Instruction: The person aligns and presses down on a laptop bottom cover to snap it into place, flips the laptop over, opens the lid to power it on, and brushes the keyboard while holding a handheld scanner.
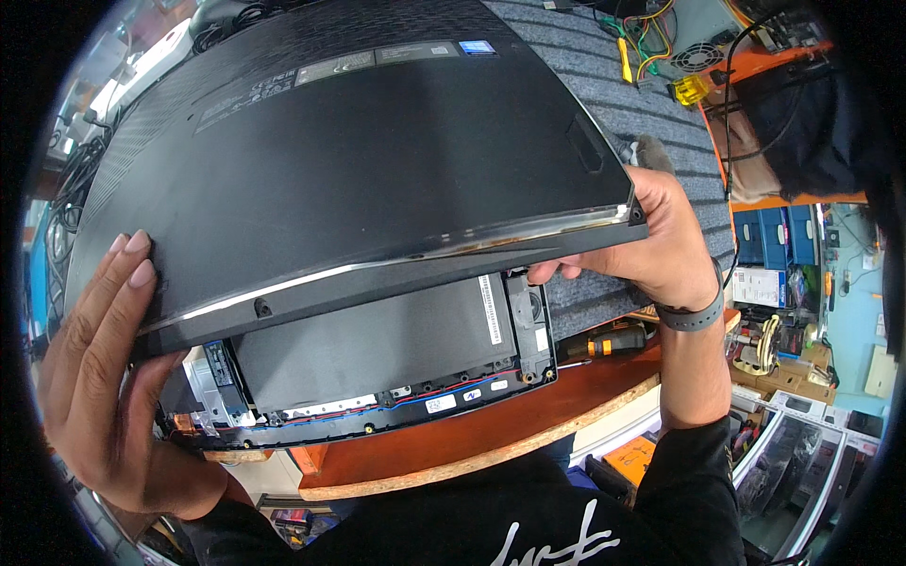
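A black laptop bottom cover [359,170] is raised at its near edge over the opened laptop base [311,429]. Under it show a flat black battery [377,340], red and blue wires along the front and a speaker at the right corner. My left hand [104,358] grips the cover's near left edge, fingers flat on top and thumb beneath. At the right corner my right hand [651,236] holds the cover from the side, its fingertips curled below the edge. The cover hides the rest of the laptop's inside.
The laptop lies on a grey ribbed mat [604,113] over an orange wooden bench [472,448]. A screwdriver [613,340] rests right of the laptop. Coloured wires [646,42] and a yellow-handled tool [691,90] lie at the back right, black cables [71,198] at the left.
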`<state>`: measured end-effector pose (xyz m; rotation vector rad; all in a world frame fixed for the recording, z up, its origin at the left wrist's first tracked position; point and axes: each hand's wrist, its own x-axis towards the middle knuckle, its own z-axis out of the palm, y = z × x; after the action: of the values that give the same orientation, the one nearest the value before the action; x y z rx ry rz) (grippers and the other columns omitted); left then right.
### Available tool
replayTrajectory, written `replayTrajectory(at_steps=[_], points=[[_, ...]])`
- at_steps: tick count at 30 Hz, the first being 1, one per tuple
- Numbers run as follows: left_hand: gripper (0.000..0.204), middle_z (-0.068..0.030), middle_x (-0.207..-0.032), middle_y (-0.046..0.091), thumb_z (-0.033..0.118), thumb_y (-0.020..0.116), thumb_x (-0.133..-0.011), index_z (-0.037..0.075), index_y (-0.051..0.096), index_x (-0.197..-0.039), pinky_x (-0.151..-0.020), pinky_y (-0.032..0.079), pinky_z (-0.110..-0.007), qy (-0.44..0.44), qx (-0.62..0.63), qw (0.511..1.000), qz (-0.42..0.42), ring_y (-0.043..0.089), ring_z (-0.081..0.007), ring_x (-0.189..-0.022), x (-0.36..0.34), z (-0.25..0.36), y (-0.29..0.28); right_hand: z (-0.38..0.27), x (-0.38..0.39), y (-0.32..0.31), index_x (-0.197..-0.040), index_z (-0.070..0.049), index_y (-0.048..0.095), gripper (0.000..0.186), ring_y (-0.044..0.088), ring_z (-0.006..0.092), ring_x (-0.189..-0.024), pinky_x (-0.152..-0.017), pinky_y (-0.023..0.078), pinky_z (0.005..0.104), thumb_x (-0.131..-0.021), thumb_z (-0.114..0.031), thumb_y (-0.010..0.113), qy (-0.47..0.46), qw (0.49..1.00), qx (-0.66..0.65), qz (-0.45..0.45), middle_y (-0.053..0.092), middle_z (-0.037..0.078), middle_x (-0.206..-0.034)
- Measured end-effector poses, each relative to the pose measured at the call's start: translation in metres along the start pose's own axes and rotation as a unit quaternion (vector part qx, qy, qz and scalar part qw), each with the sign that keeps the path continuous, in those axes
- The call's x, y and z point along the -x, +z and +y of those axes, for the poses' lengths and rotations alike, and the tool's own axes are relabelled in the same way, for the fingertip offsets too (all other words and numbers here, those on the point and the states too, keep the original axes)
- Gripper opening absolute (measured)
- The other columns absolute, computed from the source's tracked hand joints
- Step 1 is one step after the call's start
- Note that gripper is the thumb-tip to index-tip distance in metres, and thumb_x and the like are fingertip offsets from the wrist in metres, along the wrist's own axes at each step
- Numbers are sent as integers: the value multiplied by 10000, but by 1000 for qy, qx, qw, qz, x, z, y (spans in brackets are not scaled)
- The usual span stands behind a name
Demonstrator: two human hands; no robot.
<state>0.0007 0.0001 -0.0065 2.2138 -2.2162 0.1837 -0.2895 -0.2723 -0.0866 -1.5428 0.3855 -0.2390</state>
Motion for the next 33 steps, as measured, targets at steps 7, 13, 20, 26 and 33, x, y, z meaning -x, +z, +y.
replayTrajectory(at_steps=[7, 13, 20, 26, 33], points=[[512, -216, -1330, 590, -35, 590, -806, -5, 585, -1316, -1072, 450, -450, 16, -6, 1000, -21, 551, -361, -1270, 4, -5, 1, 1, -1, 0, -1003, 46, 646, 161, 734, 205, -859, -658, 547, 229, -847, 49, 685, -3, 1000, -3, -1, 737, 178, -964], [528, -195, -1326, 596, 40, 678, -785, 32, 593, -1306, -1093, 445, -436, 13, -1, 1000, -8, 540, -335, -1286, 3, -5, 2, -1, -1, 1, -1033, 55, 642, 186, 734, 216, -867, -669, 552, 237, -849, 77, 634, 1, 1000, -12, -2, 735, 183, -969], [518, -203, -1326, 594, 17, 661, -793, 17, 590, -1307, -1093, 441, -438, 27, -1, 1000, -14, 539, -347, -1286, 3, -8, 2, -1, 2, 1, -1033, 54, 636, 192, 726, 207, -874, -720, 553, 251, -843, 65, 660, -14, 999, 35, 20, 737, 159, -958], [498, -217, -1267, 635, -67, 548, -737, -13, 657, -1220, -1069, 445, -424, -36, 26, 998, 40, 590, -363, -1229, -2, 13, 0, -7, 0, 26, -991, 27, 698, 153, 694, 203, -829, -731, 525, 298, -851, -31, 717, -129, 956, 252, 78, 727, 106, -945], [512, -203, -1290, 623, -88, 551, -757, 28, 650, -1246, -1086, 442, -425, -30, 39, 998, 37, 573, -346, -1250, 2, 7, 4, 1, 0, 51, -943, -22, 738, 128, 666, 315, -740, -659, 513, 376, -849, -109, 728, -138, 904, 396, 80, 701, 153, -862]])
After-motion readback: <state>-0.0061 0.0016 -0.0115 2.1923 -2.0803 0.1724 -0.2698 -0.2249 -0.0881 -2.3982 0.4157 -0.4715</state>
